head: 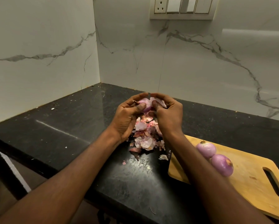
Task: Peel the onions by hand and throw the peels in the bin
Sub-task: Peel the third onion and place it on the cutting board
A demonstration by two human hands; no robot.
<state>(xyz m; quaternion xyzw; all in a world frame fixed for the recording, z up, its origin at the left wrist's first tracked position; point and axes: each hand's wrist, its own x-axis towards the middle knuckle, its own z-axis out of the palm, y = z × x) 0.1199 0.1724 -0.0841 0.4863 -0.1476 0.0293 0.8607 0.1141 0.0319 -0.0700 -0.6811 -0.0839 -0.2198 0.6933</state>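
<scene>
Two peeled onions [216,156] lying on wooden cutting board [242,180], right of forearms. Peel pile [146,136] sitting on dark worktop [70,126] beneath hands. Left hand [127,118] and right hand [167,113] both gripping onion [146,105] between them, above pile.

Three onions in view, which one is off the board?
The onion gripped between both hands above the peel pile. The other two onions lie on the wooden cutting board.

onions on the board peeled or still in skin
Peeled: both onions on the cutting board show smooth shiny purple flesh, with no dry papery skin.
</scene>
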